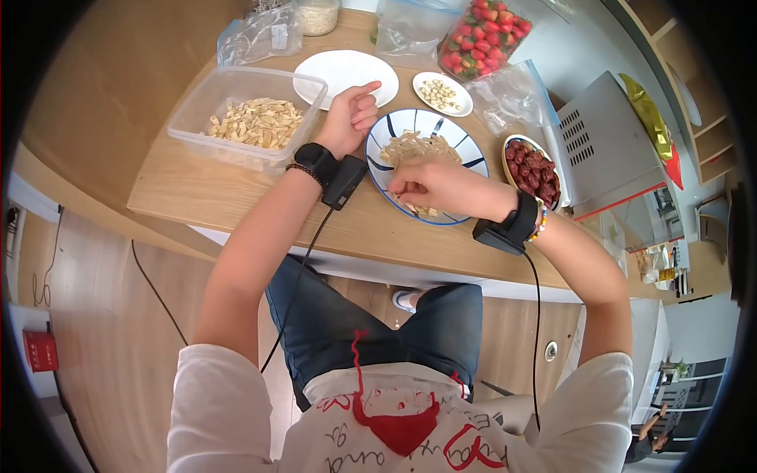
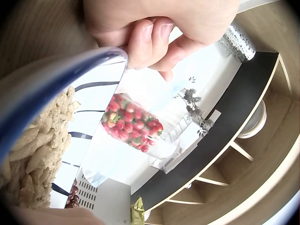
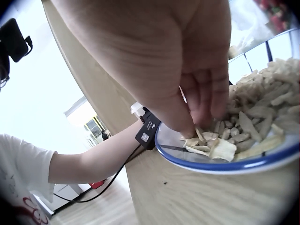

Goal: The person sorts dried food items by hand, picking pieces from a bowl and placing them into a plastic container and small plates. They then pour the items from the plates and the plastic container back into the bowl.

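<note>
Dried slices (image 1: 418, 147), right hand (image 1: 445, 188) pinching some, fingers curled

White tee (image 1: 315, 437), red print (image 1: 402, 431), jeans (image 1: 331, 323), blk wrist cams (image 1: 344, 182) w/ cables (image 1: 539, 315) (beaded bracelet (image 1: 542, 219), R).

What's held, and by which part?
Left hand holds nothing. Right hand is among pale pieces in the bowl; whether it grips one can't be told.
</note>
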### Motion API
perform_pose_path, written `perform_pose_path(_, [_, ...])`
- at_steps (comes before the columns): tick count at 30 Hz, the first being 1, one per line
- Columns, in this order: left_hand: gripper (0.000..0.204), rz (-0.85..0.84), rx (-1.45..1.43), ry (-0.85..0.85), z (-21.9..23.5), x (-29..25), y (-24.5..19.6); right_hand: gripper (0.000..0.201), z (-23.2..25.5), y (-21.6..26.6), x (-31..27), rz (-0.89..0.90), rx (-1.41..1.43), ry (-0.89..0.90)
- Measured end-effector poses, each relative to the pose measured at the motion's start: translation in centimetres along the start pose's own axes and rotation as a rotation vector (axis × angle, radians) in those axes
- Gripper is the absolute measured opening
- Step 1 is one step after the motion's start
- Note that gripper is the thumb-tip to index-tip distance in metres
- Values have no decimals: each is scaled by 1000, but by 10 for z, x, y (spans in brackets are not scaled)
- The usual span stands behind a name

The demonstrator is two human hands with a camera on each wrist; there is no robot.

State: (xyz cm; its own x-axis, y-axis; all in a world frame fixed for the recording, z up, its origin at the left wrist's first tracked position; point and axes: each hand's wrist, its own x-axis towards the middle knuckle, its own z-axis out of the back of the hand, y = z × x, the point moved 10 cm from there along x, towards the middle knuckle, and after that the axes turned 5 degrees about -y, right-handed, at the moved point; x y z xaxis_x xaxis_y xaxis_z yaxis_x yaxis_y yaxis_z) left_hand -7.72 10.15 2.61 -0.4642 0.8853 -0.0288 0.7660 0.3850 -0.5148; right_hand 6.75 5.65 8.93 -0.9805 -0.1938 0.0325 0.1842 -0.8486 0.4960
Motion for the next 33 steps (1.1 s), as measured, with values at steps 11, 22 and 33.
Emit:
perform_pose_path(11, [24, 4, 13, -14, -2, -2, -1, 14, 0, 0, -3, 100, 0, 54])
perform_pose_path(22, [23, 22, -27, 28, -2, -1, 1, 12, -1, -17, -2, -31, 30, 118])
perform_pose_path(33, [25, 13, 0, 11, 0, 0, 2, 29, 67, -45, 24, -218, 273, -235])
